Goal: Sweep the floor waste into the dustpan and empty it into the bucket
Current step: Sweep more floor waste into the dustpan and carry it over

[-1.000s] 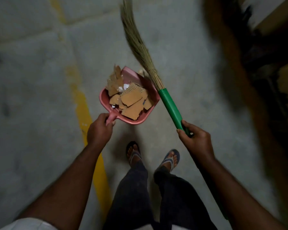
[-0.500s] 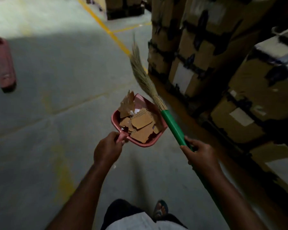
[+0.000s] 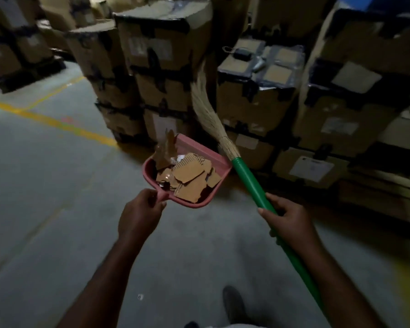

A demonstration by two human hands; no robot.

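Carrying a heaped dustpan (image 3: 200, 147) above the floor (image 3: 45, 185), handle gripped in the left hand (image 3: 140, 216); clutching the broom (image 3: 246, 178) in the right hand (image 3: 289, 221). Could spill cardboard scraps (image 3: 191, 174) (tallest upright at the lip) if tipped or bumped against nearby boxes (image 3: 258, 102). No bucket visible.

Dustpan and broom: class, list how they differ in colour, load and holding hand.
The dustpan is pink; the broom has a green handle. The dustpan carries cardboard scraps; the broom carries nothing. The left hand holds the dustpan, the right hand the broom. Both are held above the floor.
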